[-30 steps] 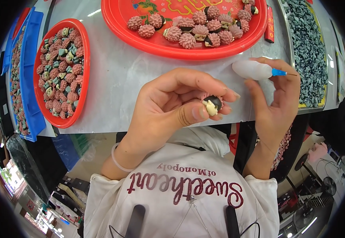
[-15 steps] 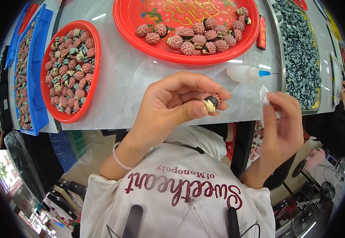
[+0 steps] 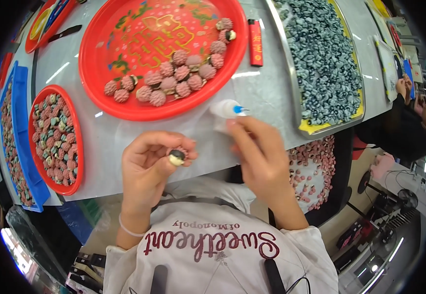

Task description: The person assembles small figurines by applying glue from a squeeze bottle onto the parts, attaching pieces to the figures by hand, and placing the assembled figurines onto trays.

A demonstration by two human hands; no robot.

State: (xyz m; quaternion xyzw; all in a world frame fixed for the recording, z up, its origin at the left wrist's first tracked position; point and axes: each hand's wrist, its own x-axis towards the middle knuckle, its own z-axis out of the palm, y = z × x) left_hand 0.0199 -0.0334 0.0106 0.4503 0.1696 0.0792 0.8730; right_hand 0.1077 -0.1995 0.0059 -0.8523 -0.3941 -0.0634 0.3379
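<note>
My left hand point(image 3: 144, 164) is closed in a pinch around a small figurine point(image 3: 177, 156), which has a pink, spiky back, a dark band and a cream front. It is held above the table's near edge. To its right, my right hand point(image 3: 267, 161) reaches over the table with thumb and forefinger together on a crumpled white tissue point(image 3: 221, 125), partly hidden by the fingers. Just beyond those fingertips lies a white squeeze bottle point(image 3: 224, 108) with a blue needle tip, on its side.
A large red tray point(image 3: 159, 116) holds several similar figurines. At left stand a red basin point(image 3: 80, 166) of pink and grey-green pieces and a blue crate point(image 3: 23, 132). A metal tray point(image 3: 295, 93) of dark pieces is at right, beside a flat red object point(image 3: 255, 43). Pink pieces point(image 3: 316, 166) lie below table level.
The view has swung to the right. My right hand has lowered the white tissue from in front of me to the tabletop beside the bottle. My left hand still holds the figurine.
</note>
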